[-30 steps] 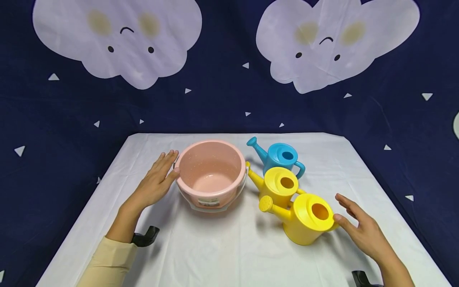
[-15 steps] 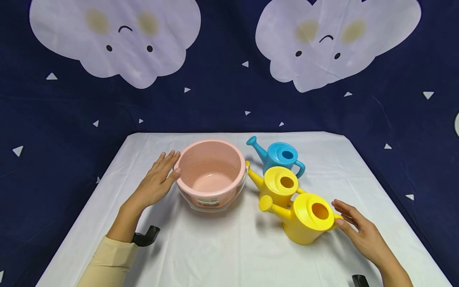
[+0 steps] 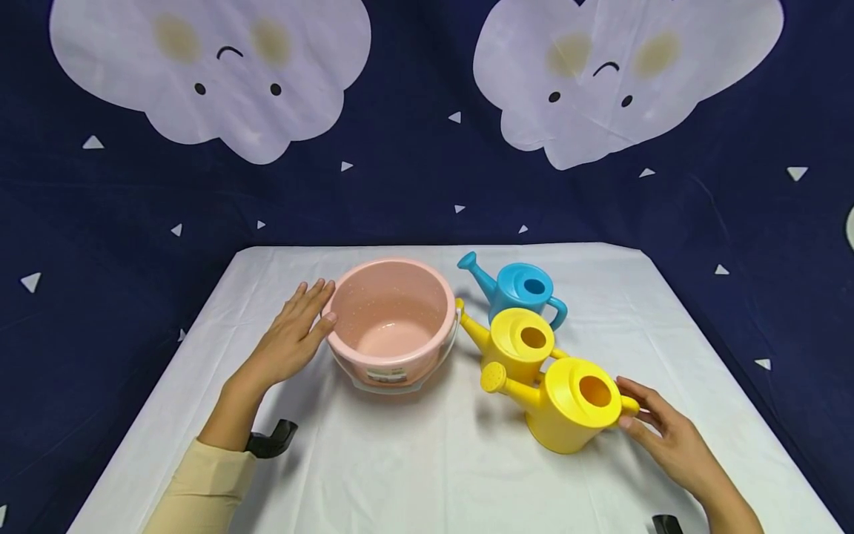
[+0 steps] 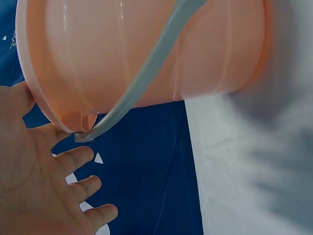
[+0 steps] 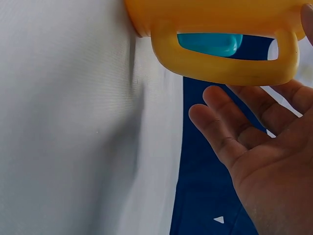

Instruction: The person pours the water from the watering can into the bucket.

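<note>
Head view: a pink bucket stands upright left of centre on the white-covered surface. The left hand is at its left rim, fingers straight and not clasping anything; the flat contact seems meant to steady the bucket rather than lift it. To the bucket's right, three upright watering cans run in a slanting row: the blue watering can farthest back, the rear yellow watering can in the middle, and the front yellow watering can nearest. All spouts point left, so the handles face the right-hand side. The right hand is at the front can's handle, thumb on the near side and fingers beyond, loosely spread; that approach suits a loop facing it.

Left wrist view: the thumb and index finger meet the bucket's rim while the other fingers fan out, free of the grey bail, which hangs slanting across the wall, probably left down because the rim is the part being touched.

Right wrist view: the yellow loop lies above a released hand, its extended fingers not wrapped round it. The thumb is mostly cropped, so I cannot tell whether it touches the can.
</note>
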